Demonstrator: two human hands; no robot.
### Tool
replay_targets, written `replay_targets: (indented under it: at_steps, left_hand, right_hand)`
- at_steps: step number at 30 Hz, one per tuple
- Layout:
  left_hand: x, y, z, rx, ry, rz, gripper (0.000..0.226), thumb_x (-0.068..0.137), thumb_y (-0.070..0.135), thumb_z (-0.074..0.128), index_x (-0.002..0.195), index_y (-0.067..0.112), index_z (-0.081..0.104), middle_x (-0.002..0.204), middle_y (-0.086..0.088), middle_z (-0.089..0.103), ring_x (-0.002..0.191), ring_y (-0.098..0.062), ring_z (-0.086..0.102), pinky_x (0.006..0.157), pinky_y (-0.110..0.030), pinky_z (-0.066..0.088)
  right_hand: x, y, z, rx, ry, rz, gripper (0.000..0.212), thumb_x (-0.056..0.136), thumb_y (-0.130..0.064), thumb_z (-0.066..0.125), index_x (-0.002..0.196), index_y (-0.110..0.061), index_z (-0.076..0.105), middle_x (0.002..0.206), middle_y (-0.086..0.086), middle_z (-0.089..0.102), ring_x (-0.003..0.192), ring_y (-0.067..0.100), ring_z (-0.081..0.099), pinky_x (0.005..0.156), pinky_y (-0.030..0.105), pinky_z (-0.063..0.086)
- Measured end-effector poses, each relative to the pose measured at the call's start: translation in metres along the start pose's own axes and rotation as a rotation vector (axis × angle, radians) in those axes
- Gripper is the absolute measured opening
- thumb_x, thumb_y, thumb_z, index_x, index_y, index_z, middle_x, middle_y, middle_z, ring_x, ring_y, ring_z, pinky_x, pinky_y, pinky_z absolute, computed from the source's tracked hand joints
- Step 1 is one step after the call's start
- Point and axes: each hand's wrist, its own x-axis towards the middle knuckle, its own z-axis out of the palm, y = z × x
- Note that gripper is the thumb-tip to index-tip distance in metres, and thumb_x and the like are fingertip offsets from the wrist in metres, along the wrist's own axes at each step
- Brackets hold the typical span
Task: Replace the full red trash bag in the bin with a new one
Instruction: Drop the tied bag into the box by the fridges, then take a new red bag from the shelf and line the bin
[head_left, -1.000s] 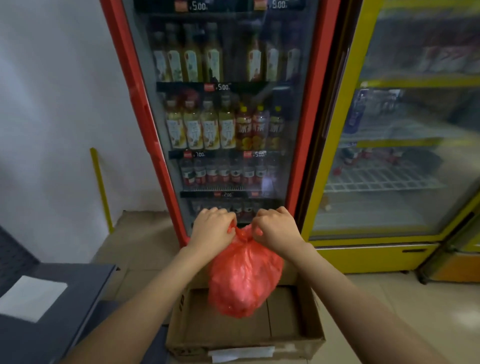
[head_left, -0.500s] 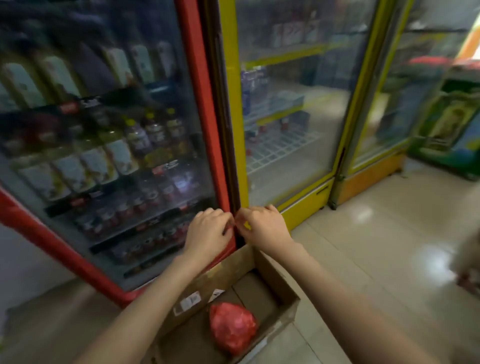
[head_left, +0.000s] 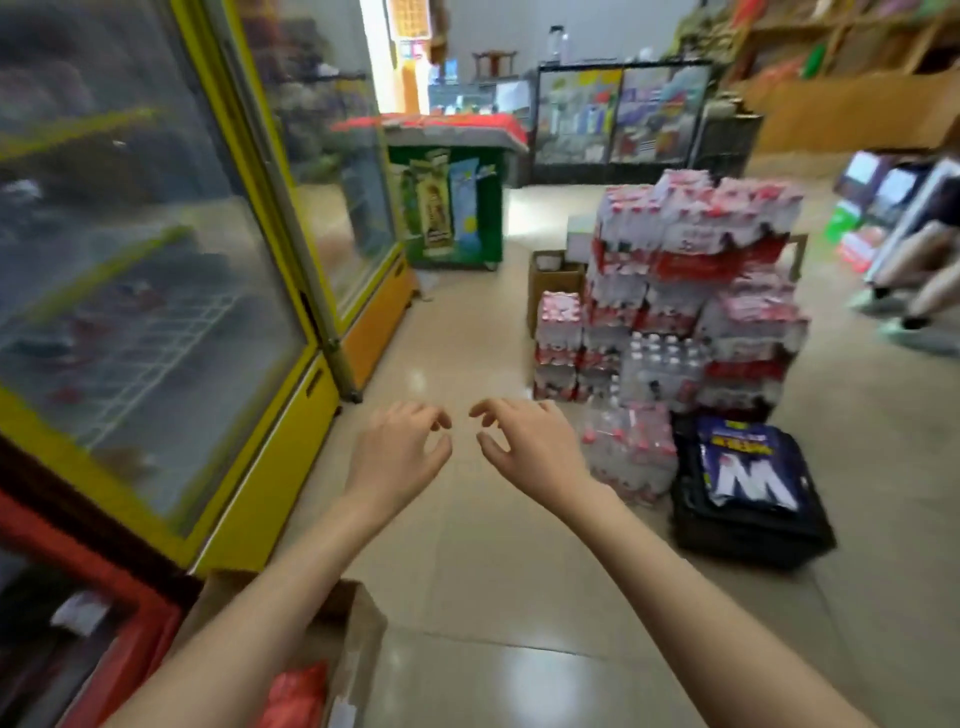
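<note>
In the head view, the left hand (head_left: 397, 449) and the right hand (head_left: 524, 441) are held out over the beige tiled floor (head_left: 519, 597), side by side but apart. The fingers of both are loosely curled and released, holding nothing. The full red plastic trash bag (head_left: 298, 693) lies in the brown cardboard box (head_left: 358, 629) at the bottom edge, beside the yellow-framed glass fridge (head_left: 270, 431). I judge that the old bag is set aside and the step in hand is to fetch a new one. No new bag and no bin are visible, so the next move calls for finding them first.
</note>
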Motion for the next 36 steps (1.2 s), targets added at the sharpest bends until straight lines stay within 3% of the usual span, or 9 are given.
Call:
replay_targets:
  at_steps: [6,13,16,20,23,31,36]
  left_hand:
    - [0.051,0.207,0.060,-0.033,0.095,0.301,0.024,0.076,0.037,0.045,0.081,0.025,0.065,0.078,0.004,0.066,0.072,-0.022,0.061,0.062,-0.031,0.043]
    - [0.081,0.459,0.116,-0.240,0.134,0.657,0.007,0.076,0.024,0.061,0.081,0.019,0.061,0.075,0.000,0.062,0.071,-0.024,0.057,0.065,-0.033,0.042]
    - [0.085,0.555,0.134,-0.309,0.101,0.826,0.010,0.075,0.017,0.069,0.083,0.017,0.062,0.076,0.000,0.063,0.071,-0.022,0.057,0.065,-0.032,0.044]
    - [0.091,0.675,0.163,-0.373,0.030,1.017,0.013,0.079,0.026,0.057,0.088,0.019,0.064,0.082,0.001,0.064,0.076,-0.023,0.059,0.068,-0.033,0.045]
    - [0.094,0.766,0.187,-0.436,-0.024,1.152,0.012,0.079,0.022,0.066,0.090,0.019,0.063,0.085,0.001,0.064,0.078,-0.021,0.059,0.067,-0.032,0.045]
    - [0.114,1.019,0.245,-0.540,-0.124,1.450,0.013,0.077,0.024,0.059,0.089,0.019,0.062,0.082,0.001,0.064,0.077,-0.024,0.059,0.064,-0.035,0.046]
    - [0.104,1.164,0.270,-0.607,-0.161,1.612,0.012,0.082,0.025,0.060,0.093,0.020,0.063,0.088,0.000,0.065,0.083,-0.023,0.059,0.072,-0.035,0.048]
  right_hand:
    - [-0.111,0.156,-0.126,-0.362,0.158,0.214,0.022,0.078,-0.027,0.061,0.099,-0.022,0.062,0.091,0.000,0.063,0.082,0.023,0.061,0.071,0.034,0.044]
    - [-0.265,0.294,-0.274,-0.525,0.242,0.496,0.017,0.077,-0.022,0.060,0.094,-0.022,0.062,0.090,0.000,0.063,0.084,0.024,0.060,0.071,0.034,0.040]
    - [-0.326,0.336,-0.318,-0.568,0.283,0.612,0.018,0.077,-0.021,0.060,0.095,-0.022,0.062,0.092,0.000,0.064,0.085,0.024,0.061,0.073,0.036,0.044]
    - [-0.404,0.391,-0.364,-0.600,0.342,0.774,0.020,0.078,-0.020,0.062,0.098,-0.022,0.061,0.094,-0.001,0.063,0.084,0.021,0.060,0.074,0.037,0.045]
    - [-0.456,0.436,-0.400,-0.651,0.381,0.916,0.016,0.080,-0.021,0.059,0.096,-0.021,0.061,0.093,-0.001,0.062,0.084,0.021,0.059,0.073,0.037,0.045]
    - [-0.564,0.565,-0.510,-0.775,0.488,1.190,0.015,0.081,-0.021,0.061,0.096,-0.019,0.061,0.093,0.000,0.062,0.087,0.022,0.058,0.074,0.036,0.043]
    - [-0.632,0.627,-0.570,-0.822,0.543,1.360,0.017,0.085,-0.020,0.059,0.101,-0.021,0.059,0.101,-0.001,0.061,0.093,0.018,0.057,0.083,0.035,0.044]
